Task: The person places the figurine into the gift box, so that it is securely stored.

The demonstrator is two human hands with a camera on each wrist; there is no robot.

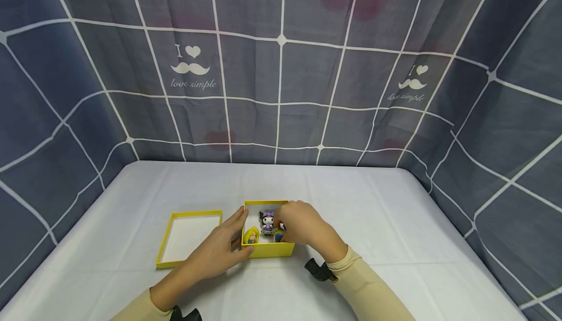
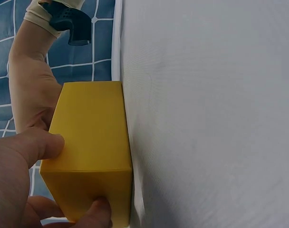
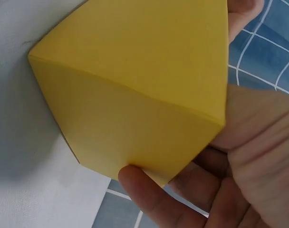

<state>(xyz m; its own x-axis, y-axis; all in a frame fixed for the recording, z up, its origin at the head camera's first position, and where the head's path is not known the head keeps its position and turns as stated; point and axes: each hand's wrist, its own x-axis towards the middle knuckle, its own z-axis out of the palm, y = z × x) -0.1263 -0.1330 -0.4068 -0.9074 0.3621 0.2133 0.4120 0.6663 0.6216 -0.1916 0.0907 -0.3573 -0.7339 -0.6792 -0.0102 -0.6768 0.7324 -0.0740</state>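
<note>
An open yellow box (image 1: 271, 251) with a white inside stands on the white-covered table in the head view. My left hand (image 1: 219, 247) holds it at the left, thumb on the front wall and fingers on the left end; the left wrist view shows that thumb pressed on the yellow box (image 2: 93, 128). Inside are a purple-and-white figurine (image 1: 267, 221) and a yellow-hooded figurine (image 1: 251, 236). Bent over the right end, my right hand (image 1: 303, 222) reaches in and pinches a small blue figurine (image 1: 278, 236), mostly hidden by its fingers. One right finger (image 3: 144, 192) lies outside against the wall.
A shallow yellow-rimmed lid (image 1: 193, 233) lies on the table left of the box, its white inside facing up, partly behind my left hand. Grey checked curtains (image 1: 307, 77) rise behind the white tabletop (image 1: 373, 213) and along both sides.
</note>
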